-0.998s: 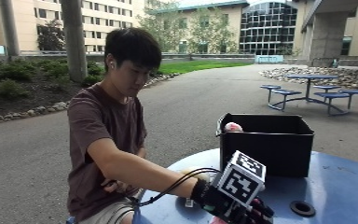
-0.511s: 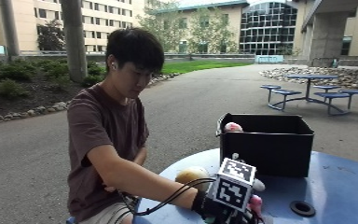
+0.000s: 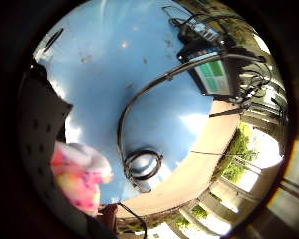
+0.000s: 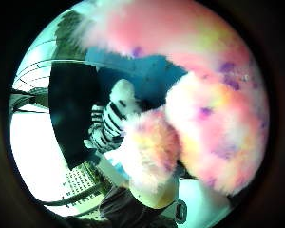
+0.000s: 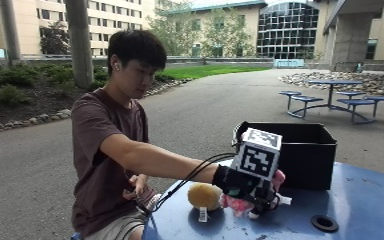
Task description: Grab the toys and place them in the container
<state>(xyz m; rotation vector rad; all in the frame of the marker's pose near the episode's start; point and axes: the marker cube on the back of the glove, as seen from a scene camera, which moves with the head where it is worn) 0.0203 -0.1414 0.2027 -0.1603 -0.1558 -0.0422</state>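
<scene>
The round blue table (image 5: 372,200) carries a black container (image 5: 298,150) near its far edge. Just in front of it the gloved right hand (image 5: 245,182) has its fingers curled around a pink plush toy (image 5: 235,202), lifted slightly off the tabletop. A yellow plush toy (image 5: 204,195) sits beside it toward the person's edge. Only the thumb-side palm view shows a zebra-striped toy (image 4: 109,121) against the container's wall. Only the little-finger view shows a coiled cable (image 3: 142,164) on the table.

Fluffy plush pink toy (image 4: 213,123), fuzzy yellow toy (image 5: 204,195), smooth blue table (image 5: 352,200), matt black container (image 5: 305,150).
</scene>
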